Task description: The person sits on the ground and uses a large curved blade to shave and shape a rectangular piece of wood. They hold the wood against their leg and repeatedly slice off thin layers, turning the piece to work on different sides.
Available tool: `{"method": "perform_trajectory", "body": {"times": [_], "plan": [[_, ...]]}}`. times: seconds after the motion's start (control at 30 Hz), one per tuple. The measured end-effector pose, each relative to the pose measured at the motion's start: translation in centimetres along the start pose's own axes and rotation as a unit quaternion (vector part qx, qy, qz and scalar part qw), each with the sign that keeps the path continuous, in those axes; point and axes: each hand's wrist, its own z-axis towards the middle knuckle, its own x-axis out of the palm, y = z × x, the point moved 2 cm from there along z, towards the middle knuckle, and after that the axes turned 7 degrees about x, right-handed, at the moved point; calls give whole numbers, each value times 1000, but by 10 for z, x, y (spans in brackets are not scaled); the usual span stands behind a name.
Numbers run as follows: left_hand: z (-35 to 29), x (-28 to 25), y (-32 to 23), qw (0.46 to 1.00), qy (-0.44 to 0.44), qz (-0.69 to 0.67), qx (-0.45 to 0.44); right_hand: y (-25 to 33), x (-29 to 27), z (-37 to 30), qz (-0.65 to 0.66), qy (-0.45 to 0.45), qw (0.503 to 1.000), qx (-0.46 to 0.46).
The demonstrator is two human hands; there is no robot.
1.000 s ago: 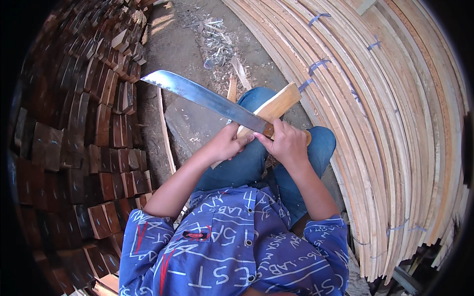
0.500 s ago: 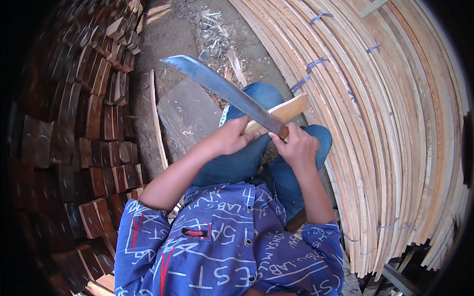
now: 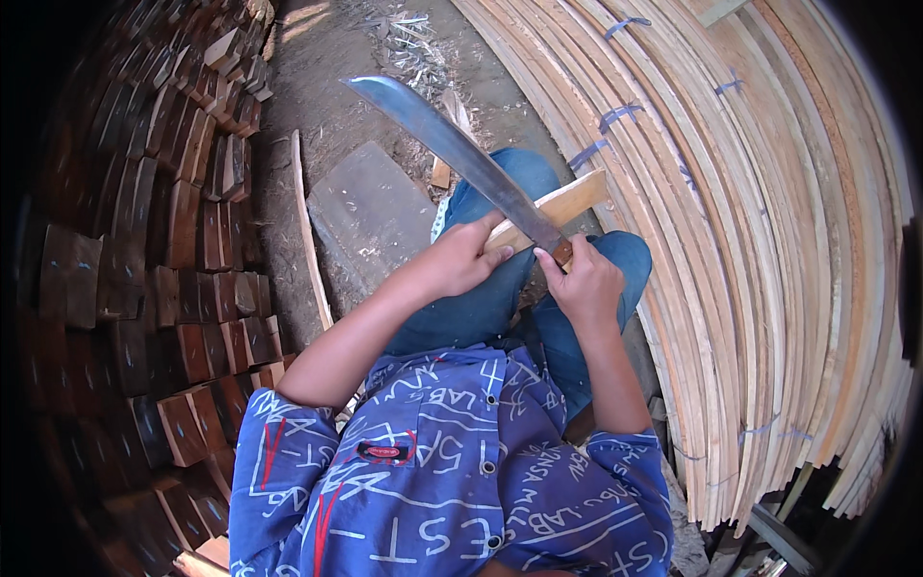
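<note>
My right hand (image 3: pixel 588 280) is closed round the handle of a machete (image 3: pixel 461 159), whose long curved blade points up and to the left. In my left hand (image 3: pixel 466 258) is one end of a short pale wooden board (image 3: pixel 574 198), gripped between thumb and fingers. The blade crosses over the board near its middle, close to my left fingers. Whether its edge touches the wood I cannot tell. Board and hands are above my bent knees, in blue jeans (image 3: pixel 519 178).
Stacked dark wood blocks (image 3: pixel 187 231) rise along the left. Long pale planks (image 3: pixel 692 250), some bundled with bluish ties, fill the right. On the ground lie a flat grey slab (image 3: pixel 370 216), a thin wood strip (image 3: pixel 310 236) and a heap of shavings (image 3: pixel 418 58) farther off.
The machete's tip has shifted up and to the right, and the blade stands slightly steeper. Both hands and the board have moved a little to the right.
</note>
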Motion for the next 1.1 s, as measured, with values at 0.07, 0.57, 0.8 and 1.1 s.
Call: {"method": "perform_trajectory", "body": {"times": [0.07,0.57,0.8,1.1], "plan": [[0,3,6,1000,6,5,-9,6,2,-3,0,-2,1000,0],[0,4,2,999,3,35,1,-64,-2,-12,62,-14,979,191],[0,9,4,998,-23,5,-60,1,2,4,42,14,997,69],[-6,-1,-6,996,-2,50,-77,-106,-17,17,63,-60,956,281]]}}
